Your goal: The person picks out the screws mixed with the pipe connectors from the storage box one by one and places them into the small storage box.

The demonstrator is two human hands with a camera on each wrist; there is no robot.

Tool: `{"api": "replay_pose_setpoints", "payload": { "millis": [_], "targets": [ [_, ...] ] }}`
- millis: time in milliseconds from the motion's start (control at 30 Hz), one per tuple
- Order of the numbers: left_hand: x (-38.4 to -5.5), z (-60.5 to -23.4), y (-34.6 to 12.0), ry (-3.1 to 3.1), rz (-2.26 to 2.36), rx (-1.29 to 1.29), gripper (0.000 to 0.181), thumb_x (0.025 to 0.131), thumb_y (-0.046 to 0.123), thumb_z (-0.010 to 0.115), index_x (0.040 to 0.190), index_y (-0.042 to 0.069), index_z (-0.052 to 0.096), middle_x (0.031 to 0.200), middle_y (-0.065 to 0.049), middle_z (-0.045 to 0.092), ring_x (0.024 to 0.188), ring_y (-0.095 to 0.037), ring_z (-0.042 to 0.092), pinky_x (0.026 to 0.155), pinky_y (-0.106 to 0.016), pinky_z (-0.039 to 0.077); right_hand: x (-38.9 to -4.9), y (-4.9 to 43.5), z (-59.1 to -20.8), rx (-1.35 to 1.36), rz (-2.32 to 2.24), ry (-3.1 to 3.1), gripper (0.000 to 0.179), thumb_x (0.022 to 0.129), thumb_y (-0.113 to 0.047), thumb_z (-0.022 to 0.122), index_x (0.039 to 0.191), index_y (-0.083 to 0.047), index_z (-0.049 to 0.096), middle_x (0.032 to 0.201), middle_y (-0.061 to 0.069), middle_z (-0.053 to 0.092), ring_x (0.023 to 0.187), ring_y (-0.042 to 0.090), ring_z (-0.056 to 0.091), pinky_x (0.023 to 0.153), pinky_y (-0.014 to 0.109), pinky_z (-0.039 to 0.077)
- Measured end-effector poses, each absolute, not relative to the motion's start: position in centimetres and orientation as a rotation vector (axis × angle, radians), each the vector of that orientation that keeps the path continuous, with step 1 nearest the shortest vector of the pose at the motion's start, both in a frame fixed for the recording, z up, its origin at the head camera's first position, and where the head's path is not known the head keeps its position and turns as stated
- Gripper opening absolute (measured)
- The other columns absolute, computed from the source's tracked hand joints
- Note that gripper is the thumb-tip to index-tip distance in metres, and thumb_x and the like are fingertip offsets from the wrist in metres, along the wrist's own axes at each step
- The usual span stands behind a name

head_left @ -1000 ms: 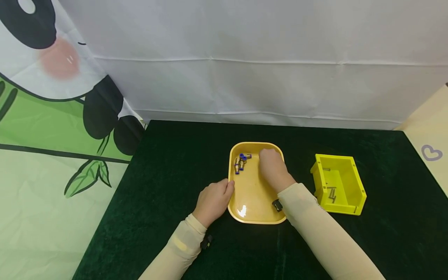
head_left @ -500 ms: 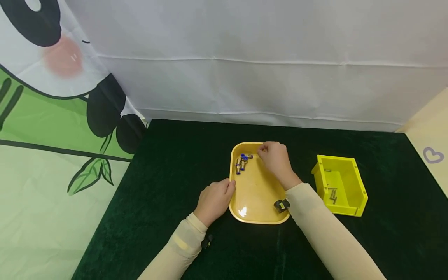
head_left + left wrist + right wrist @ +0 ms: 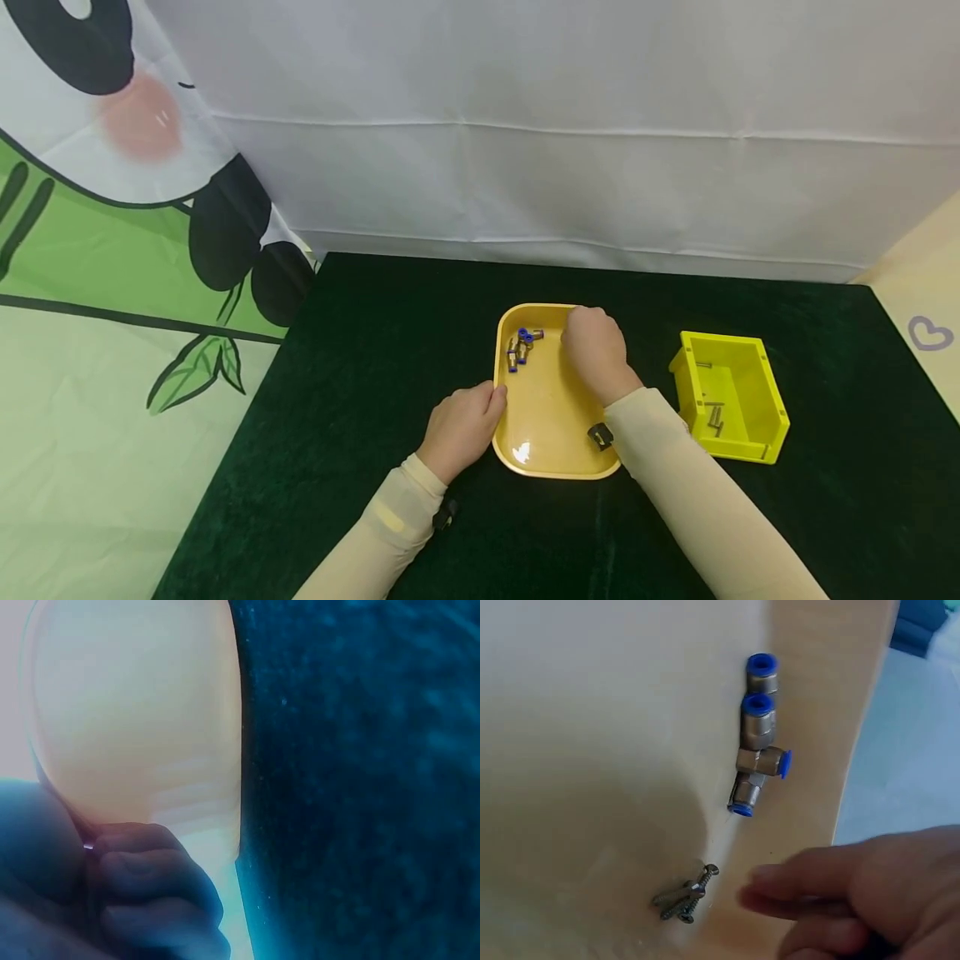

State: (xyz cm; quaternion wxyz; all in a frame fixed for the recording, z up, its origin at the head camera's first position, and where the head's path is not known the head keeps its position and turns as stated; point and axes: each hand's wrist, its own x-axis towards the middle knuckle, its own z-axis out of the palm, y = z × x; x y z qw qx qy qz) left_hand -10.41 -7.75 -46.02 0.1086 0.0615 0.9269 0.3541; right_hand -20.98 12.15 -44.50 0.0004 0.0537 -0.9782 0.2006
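Observation:
My left hand grips the left rim of a shallow yellow tray, thumb along the edge; in the left wrist view its curled fingers show against the tray wall. Over the tray's far right part is my right hand. In the right wrist view its bent, blurred fingers come close beside a small heap of screws on the tray floor; whether they pinch something I cannot tell. Several metal push-in tube fittings with blue collars lie along the tray wall.
To the tray's right stands a bright yellow bin with several screws inside. A dark green cloth covers the table. Behind it hangs a white sheet, and a printed panda sheet is at the left.
My right hand rose slightly near the far rim half a second ago with fingertips together, and has since turned down toward the tray floor. The left hand keeps its grip on the tray.

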Motion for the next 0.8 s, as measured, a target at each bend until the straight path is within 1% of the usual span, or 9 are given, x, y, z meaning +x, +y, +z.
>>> {"api": "replay_pose_setpoints", "payload": {
  "millis": [67,133,300,533,800],
  "targets": [
    [-10.41,-46.04,-7.76,2.722,1.046,0.187,0.037,0.107,0.038,0.035,0.095,0.016,0.062,0.065,0.003,0.059,0.052,-0.014,0.058,0.05,-0.031,0.047,-20.92,12.06,-44.79,0.19,0.572,-3.129,0.025,0.101,-0.008,0.049,0.078,-0.002,0.056,0.067,0.01,0.053,0.057,0.024,0.053,0.052,0.031,0.043],
    [-10.4,-46.09,-7.76,2.715,1.058,0.196,0.037,0.107,0.038,0.035,0.094,0.016,0.062,0.065,0.004,0.06,0.052,-0.015,0.058,0.05,-0.031,0.047,-20.87,11.99,-44.98,0.221,0.518,-3.163,0.025,0.102,-0.007,0.047,0.078,-0.003,0.055,0.067,0.01,0.052,0.058,0.024,0.053,0.053,0.032,0.043],
    [-10.39,-46.11,-7.72,2.712,1.054,0.206,0.037,0.108,0.038,0.035,0.094,0.017,0.062,0.065,0.004,0.06,0.052,-0.014,0.059,0.05,-0.031,0.047,-20.99,11.95,-45.19,0.251,0.463,-3.182,0.022,0.099,-0.006,0.051,0.078,-0.005,0.055,0.067,0.009,0.054,0.059,0.025,0.054,0.053,0.033,0.044],
    [-10.44,-46.09,-7.71,2.725,1.039,0.204,0.036,0.107,0.038,0.035,0.093,0.018,0.061,0.065,0.004,0.059,0.052,-0.014,0.058,0.05,-0.031,0.047,-21.05,12.04,-45.19,0.255,0.488,-3.178,0.02,0.099,-0.006,0.05,0.08,-0.005,0.056,0.069,0.009,0.054,0.06,0.025,0.054,0.054,0.034,0.044],
    [-10.51,-46.22,-7.75,2.724,1.039,0.204,0.036,0.107,0.037,0.035,0.094,0.017,0.062,0.065,0.004,0.059,0.052,-0.014,0.058,0.051,-0.031,0.047,-20.89,11.87,-45.01,0.285,0.425,-3.19,0.019,0.098,-0.008,0.056,0.08,-0.006,0.056,0.069,0.008,0.054,0.061,0.024,0.055,0.055,0.034,0.046]
  ]
}}
